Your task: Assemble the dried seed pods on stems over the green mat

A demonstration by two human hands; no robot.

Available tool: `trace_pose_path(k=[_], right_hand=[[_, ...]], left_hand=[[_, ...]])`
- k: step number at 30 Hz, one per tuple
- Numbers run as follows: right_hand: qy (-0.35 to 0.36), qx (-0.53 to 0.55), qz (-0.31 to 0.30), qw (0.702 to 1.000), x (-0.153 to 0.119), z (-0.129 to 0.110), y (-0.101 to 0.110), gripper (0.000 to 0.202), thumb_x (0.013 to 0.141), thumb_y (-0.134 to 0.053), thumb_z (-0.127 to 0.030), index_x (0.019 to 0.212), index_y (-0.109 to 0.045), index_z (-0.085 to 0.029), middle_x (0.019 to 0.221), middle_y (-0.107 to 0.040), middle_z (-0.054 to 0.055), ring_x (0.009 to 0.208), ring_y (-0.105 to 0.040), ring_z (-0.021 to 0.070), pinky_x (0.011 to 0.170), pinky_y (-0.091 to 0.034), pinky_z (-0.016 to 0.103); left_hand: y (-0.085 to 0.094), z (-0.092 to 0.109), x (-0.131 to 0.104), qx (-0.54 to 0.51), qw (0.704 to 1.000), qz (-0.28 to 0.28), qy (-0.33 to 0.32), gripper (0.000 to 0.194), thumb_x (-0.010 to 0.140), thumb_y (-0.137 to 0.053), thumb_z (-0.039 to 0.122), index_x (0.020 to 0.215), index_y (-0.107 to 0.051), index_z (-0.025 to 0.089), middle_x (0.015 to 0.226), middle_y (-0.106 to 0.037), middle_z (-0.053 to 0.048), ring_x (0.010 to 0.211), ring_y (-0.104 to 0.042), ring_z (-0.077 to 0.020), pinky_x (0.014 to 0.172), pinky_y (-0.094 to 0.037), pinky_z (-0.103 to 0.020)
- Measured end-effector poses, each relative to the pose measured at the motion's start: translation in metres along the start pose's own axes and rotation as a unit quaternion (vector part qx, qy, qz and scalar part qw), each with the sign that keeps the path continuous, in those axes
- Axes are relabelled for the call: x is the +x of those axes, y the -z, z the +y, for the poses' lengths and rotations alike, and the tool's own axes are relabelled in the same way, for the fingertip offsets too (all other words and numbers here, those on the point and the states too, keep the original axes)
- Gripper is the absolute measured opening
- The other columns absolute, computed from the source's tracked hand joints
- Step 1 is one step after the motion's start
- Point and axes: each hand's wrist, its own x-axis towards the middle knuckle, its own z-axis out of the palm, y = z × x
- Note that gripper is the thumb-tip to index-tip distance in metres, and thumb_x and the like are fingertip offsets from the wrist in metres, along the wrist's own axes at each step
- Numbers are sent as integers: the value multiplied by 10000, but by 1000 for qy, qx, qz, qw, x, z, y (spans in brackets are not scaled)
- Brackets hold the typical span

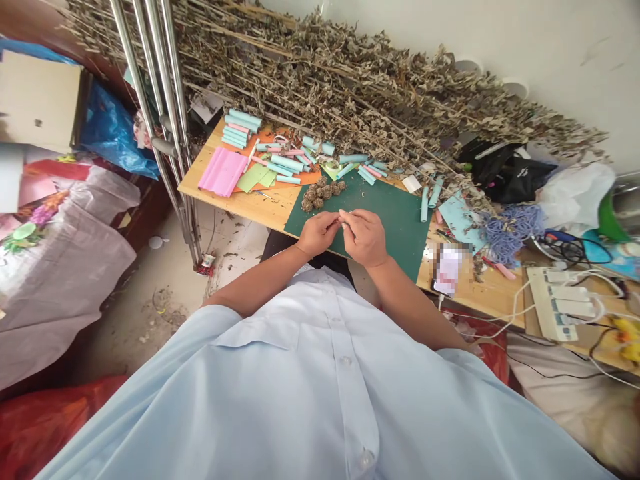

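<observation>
My left hand (pixel 319 233) and my right hand (pixel 364 236) meet fingertip to fingertip over the front edge of a green cutting mat (pixel 390 207). Both are closed in a pinch. Whatever lies between the fingers is too small and too covered to make out. Just beyond my left hand, a cluster of brown, rough little balls (pixel 320 193) rests on the mat. Rolled light-blue paper tubes (pixel 287 163) lie behind it, a few pink ones among them. A pink folded paper sheet (pixel 223 172) and green paper pieces (pixel 254 177) are to the left.
Dried leafy stalks (pixel 320 73) spread along the wall behind the table. Metal poles (pixel 163 100) stand at the left. On the right are a plugged-in phone (pixel 449 269), blue-purple yarn (pixel 515 233), a power strip (pixel 553 303) and trailing cables.
</observation>
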Motion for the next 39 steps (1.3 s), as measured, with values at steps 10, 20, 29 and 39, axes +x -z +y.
trace_pose_path(k=[10, 20, 29, 39], right_hand=[[-7, 59, 59, 997, 11, -3, 7, 393, 1068, -469, -289, 1413, -651, -239, 1093, -810, 99, 1122, -702, 280, 1049, -571, 504], [-64, 61, 106, 990, -13, -5, -3, 346, 1071, -506, -381, 1327, -688, -236, 1063, -823, 101, 1017, -774, 272, 990, -626, 485], [-46, 75, 105, 990, -8, -9, -3, 342, 1071, -499, -330, 1348, -671, -229, 1093, -822, 103, 1043, -769, 263, 1006, -610, 462], [73, -89, -83, 990, 10, -15, 19, 437, 1041, -470, -192, 1439, -650, -208, 1212, -779, 115, 1231, -624, 299, 1145, -435, 515]], left_hand=[[-2, -3, 0, -5, 1000, 11, -1, 230, 1046, -601, 332, 1128, -741, 170, 990, -760, -90, 944, -707, -201, 879, -555, -320], [-1, -2, 0, -9, 1000, 17, 22, 176, 1017, -664, 301, 1110, -744, 175, 988, -769, -79, 959, -716, -192, 889, -561, -310], [0, -1, 1, -10, 1000, 6, 25, 138, 999, -689, 285, 1058, -749, 175, 943, -757, -62, 918, -699, -179, 850, -541, -295], [-4, -8, -1, 2, 1000, 17, -10, 215, 1017, -637, 306, 878, -707, 158, 828, -692, -54, 805, -634, -172, 758, -506, -291]])
